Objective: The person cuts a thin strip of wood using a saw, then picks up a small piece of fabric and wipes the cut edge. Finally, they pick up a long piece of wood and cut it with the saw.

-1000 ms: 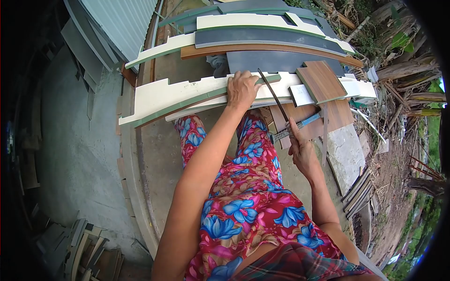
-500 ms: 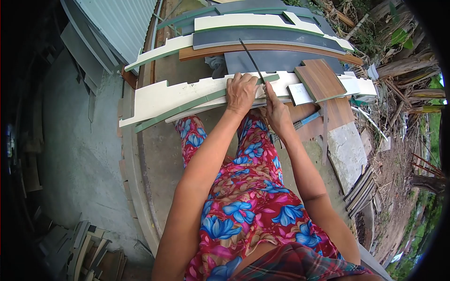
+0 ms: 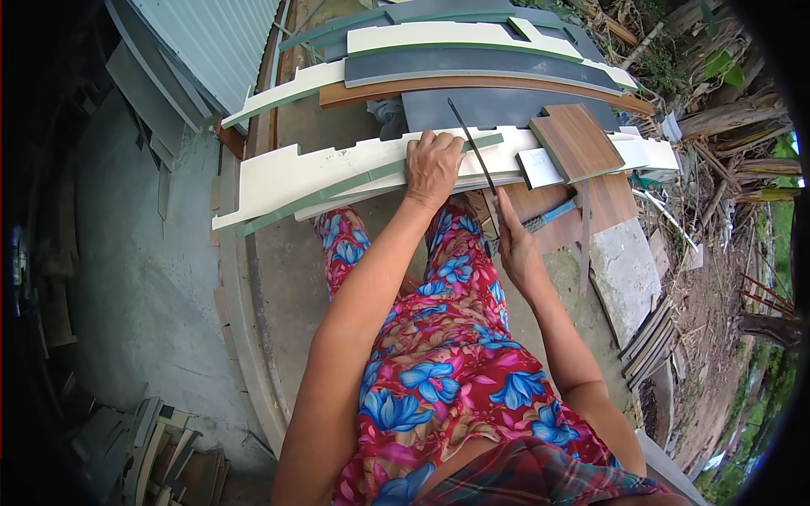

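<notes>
My left hand (image 3: 434, 169) presses down on a narrow green strip (image 3: 337, 191) and the white notched board (image 3: 274, 173) beneath it, its fingers curled over the strip. A long, thin dark blade, perhaps a file or saw (image 3: 469, 139), crosses the strip's right end just beside that hand. My right hand (image 3: 520, 244) is closed round the near end of this tool, its index finger stretched along it. The handle is hidden in the palm. Right of the blade, a small white block (image 3: 540, 168) and a brown wood-grain panel (image 3: 577, 142) lie on the boards.
A blue-handled tool (image 3: 553, 214) lies right of my right hand on a wood-grain board (image 3: 612, 202). Beyond are grey panels (image 3: 481, 66) and a long brown strip (image 3: 380, 91). A stone slab (image 3: 624, 274) is at the right, a corrugated wall (image 3: 211, 51) at the upper left.
The tool and my right hand moved forward across the strip, then partly back toward my body. My left hand has stayed on the strip.
</notes>
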Tool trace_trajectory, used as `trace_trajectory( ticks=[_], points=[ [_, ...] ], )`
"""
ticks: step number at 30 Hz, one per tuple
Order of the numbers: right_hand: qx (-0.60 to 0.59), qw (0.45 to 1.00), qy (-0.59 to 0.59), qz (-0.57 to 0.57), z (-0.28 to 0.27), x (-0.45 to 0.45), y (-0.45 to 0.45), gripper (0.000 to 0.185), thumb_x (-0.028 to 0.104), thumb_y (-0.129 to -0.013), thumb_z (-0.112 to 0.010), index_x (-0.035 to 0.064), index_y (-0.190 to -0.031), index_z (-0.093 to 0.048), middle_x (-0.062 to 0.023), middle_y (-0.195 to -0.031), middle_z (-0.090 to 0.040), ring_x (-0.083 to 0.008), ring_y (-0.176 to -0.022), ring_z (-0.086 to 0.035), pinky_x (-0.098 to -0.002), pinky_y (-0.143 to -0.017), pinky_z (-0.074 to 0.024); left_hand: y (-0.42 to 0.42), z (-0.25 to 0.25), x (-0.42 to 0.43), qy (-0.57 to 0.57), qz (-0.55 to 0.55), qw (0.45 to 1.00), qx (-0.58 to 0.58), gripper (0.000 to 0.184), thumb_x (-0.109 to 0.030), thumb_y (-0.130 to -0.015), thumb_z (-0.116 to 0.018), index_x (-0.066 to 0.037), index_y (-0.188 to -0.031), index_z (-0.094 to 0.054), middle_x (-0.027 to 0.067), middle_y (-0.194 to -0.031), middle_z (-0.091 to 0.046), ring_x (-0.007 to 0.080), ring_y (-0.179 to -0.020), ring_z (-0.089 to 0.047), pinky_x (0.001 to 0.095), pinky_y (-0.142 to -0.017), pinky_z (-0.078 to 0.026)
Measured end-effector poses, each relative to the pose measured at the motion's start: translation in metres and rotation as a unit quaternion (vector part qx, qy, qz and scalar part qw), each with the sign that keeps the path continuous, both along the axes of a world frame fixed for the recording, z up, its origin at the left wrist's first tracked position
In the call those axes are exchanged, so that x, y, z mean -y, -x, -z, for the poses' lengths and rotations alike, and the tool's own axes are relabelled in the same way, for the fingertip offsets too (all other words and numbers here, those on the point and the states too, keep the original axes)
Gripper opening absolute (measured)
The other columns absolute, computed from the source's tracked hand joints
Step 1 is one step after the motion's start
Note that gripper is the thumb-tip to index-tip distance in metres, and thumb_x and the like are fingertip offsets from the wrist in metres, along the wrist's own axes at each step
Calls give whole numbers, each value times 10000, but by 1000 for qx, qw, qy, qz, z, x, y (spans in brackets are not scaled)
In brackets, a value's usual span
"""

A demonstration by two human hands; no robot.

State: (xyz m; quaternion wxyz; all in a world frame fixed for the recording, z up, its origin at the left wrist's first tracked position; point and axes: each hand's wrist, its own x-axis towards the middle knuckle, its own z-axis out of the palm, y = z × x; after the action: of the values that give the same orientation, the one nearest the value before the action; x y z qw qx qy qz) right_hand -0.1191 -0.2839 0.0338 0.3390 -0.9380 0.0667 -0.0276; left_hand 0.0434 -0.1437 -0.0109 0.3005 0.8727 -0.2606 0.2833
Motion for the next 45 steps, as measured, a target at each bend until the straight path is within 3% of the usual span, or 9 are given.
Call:
trace_trajectory(
  ticks=[6,13,16,19,20,29,34,40,45],
  points=[
    [78,996,37,-30,16,-6,-68,600,83,-981,-480,240,-1533,-304,-342,-921,-633,-508,-863,-623,-561,-715,-476,1,0,0,-1,-10,1000,10,243,-195,-705,-773,-136,-917,-669,-13,-876,-636,240,-866,-569,397,-740,-424],
    [120,993,-5,-3,49,-2,43,637,35,-961,-505,217,-1537,-301,-298,-1012,-647,-501,-875,-626,-543,-735,-492,0,1,0,13,0,1000,11,235,-200,-704,-777,-141,-901,-664,-21,-866,-632,233,-863,-567,388,-728,-418],
    [-19,998,-34,42,33,0,55,644,23,-960,-498,217,-1539,-293,-303,-1042,-639,-492,-918,-623,-537,-744,-500,0,2,1,-7,-7,1000,0,246,-203,-700,-780,-141,-912,-671,-22,-870,-637,233,-867,-567,390,-728,-420],
    [3,1000,-22,1,16,-1,13,593,-6,-991,-447,160,-1542,-300,-271,-1278,-583,-436,-1050,-643,-391,-827,-528,0,3,1,-1,0,1000,6,250,-209,-702,-780,-142,-920,-677,-20,-877,-641,233,-870,-570,393,-733,-422],
    [51,999,-6,-11,21,1,-8,633,38,-961,-492,216,-1537,-297,-311,-1017,-642,-500,-891,-625,-543,-735,-485,-1,1,-1,-3,-4,1000,7,249,-209,-703,-779,-141,-920,-678,-19,-879,-644,233,-870,-571,394,-735,-423],
    [100,995,-8,-14,34,-10,-22,648,27,-957,-488,220,-1542,-287,-316,-997,-642,-502,-866,-626,-544,-710,-476,0,-1,-2,4,-5,1000,1,243,-204,-709,-776,-135,-924,-687,-12,-886,-658,238,-865,-575,395,-740,-428],
    [-31,999,-21,26,37,1,62,632,-18,-968,-454,172,-1547,-286,-270,-1308,-562,-439,-1147,-573,-434,-868,-518,0,-2,-1,0,1,1000,-7,241,-211,-712,-776,-135,-922,-686,-12,-885,-657,239,-865,-575,395,-744,-431],
    [127,991,-23,-26,27,-4,-3,640,35,-965,-486,230,-1542,-289,-310,-1052,-639,-487,-897,-635,-527,-724,-497,-1,0,-1,-4,1,1000,1,245,-210,-710,-780,-132,-921,-685,-12,-886,-656,239,-864,-577,392,-739,-431],
    [31,999,35,-7,17,-12,-72,596,91,-980,-481,201,-1537,-297,-326,-961,-640,-490,-881,-633,-527,-725,-489,-1,-1,-1,-4,-9,1000,1,254,-207,-705,-783,-135,-932,-693,-14,-891,-661,241,-861,-580,390,-737,-431]
  ],
)
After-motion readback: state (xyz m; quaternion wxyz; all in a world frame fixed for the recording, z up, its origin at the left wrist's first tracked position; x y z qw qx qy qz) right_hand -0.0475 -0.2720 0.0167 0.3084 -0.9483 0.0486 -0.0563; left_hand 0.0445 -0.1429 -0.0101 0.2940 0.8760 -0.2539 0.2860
